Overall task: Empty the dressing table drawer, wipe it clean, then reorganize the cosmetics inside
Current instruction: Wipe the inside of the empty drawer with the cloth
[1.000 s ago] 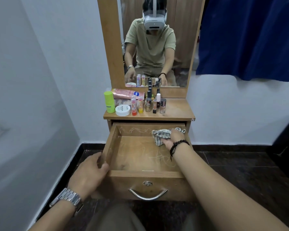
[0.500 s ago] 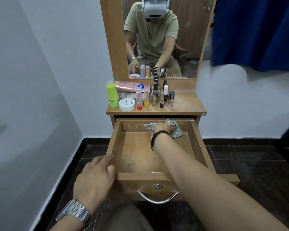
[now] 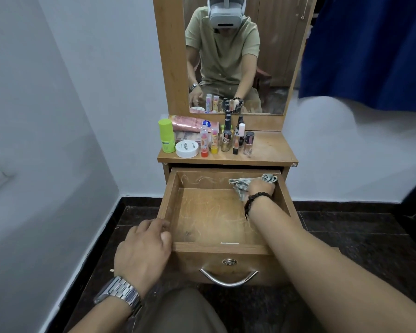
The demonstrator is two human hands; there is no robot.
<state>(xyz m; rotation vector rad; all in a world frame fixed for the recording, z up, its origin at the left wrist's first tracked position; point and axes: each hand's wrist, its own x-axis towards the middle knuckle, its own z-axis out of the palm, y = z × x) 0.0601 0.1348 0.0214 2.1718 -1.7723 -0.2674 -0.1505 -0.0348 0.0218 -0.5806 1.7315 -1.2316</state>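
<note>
Drawer emptied, wiping in hand, restocking still ahead of you.

The drawer (image 3: 222, 219) sits pulled out at lower centre of the frame with nothing left inside but pale scuff marks on its floor, so the emptying looks done. The cosmetics (image 3: 209, 140) stand clustered on the worktop (image 3: 269, 152) above it, just under the mirror (image 3: 238, 56), and none has gone back in. Your right hand (image 3: 261, 187) is at the drawer's far right corner, its grip curled down over the bunched checked cloth (image 3: 241, 185), pressing it against the back wall. Your left hand (image 3: 144, 251) steadies the near left corner, fingers bent over the rim, holding the drawer and nothing else. By my reading you are mid-wipe; most of the floor remains.
</note>
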